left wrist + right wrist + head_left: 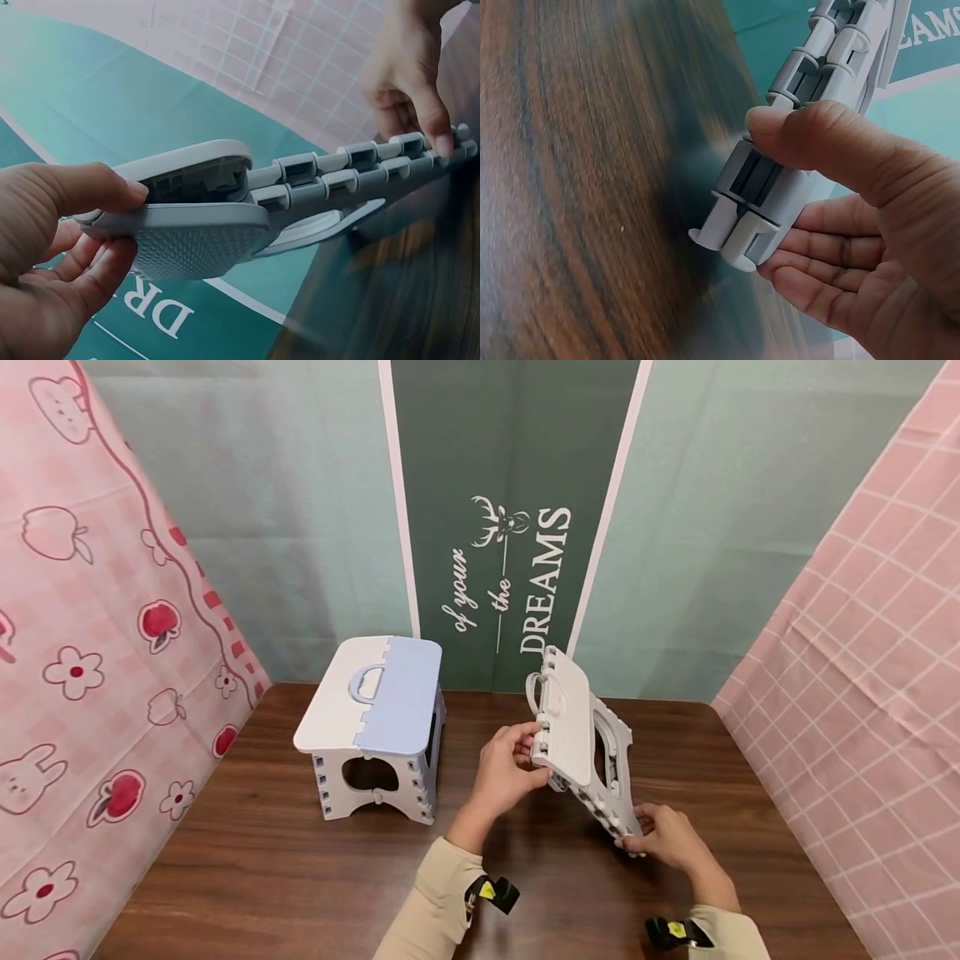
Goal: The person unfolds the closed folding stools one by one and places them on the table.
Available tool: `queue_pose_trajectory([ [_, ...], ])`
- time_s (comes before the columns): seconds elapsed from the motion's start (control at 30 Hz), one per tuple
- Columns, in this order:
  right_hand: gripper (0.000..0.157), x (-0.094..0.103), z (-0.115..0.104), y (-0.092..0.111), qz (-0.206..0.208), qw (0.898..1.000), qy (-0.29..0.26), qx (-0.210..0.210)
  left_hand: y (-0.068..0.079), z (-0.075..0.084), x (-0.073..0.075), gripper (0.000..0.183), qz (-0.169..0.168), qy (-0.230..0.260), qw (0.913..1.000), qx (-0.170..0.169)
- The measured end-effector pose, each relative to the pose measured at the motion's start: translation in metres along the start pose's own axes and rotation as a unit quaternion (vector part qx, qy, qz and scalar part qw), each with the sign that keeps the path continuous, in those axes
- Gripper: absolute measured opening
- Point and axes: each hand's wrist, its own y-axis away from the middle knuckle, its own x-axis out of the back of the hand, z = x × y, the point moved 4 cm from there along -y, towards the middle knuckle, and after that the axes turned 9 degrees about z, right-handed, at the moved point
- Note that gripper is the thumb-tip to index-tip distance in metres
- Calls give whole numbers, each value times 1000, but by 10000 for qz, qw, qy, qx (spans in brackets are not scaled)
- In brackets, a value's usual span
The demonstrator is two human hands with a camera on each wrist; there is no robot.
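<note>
In the head view a light grey folding step stool (567,718) is tilted, partly folded, over the right half of the table. My left hand (506,768) grips the near edge of its seat. The left wrist view shows the thumb at the gap between the two seat halves (199,217) and fingers under the textured half. My right hand (667,837) pinches the lower end of the folded legs. Seen from the right wrist, the thumb presses the hinged edge (761,176), with the fingers against the other side. A thin carry handle (533,693) sticks out beyond the seat.
A white and blue folding stool (390,693) stands unfolded on the wooden table (300,885), left of my hands. Behind hangs a green cloth (510,435) with lettering. Pink cloths flank the table, a fruit-patterned one (97,677) left and a checked one (862,693) right.
</note>
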Motion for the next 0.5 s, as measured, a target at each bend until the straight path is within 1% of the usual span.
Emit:
queue_pose_trajectory([
  [0.2,52,-5,-6,-4,-133,9992,-363,-42,-1,7,1,58,7,225,9997,-59],
  [0.37,53,-10,-9,-6,-203,9981,-575,10,-2,13,1,59,33,488,9986,-220],
  [0.43,54,-11,-10,-6,-204,9979,-620,7,-1,19,1,59,8,558,9979,-317],
  [0.5,54,-13,-11,-7,-207,9976,-665,-7,0,32,5,56,-34,580,9975,-407],
])
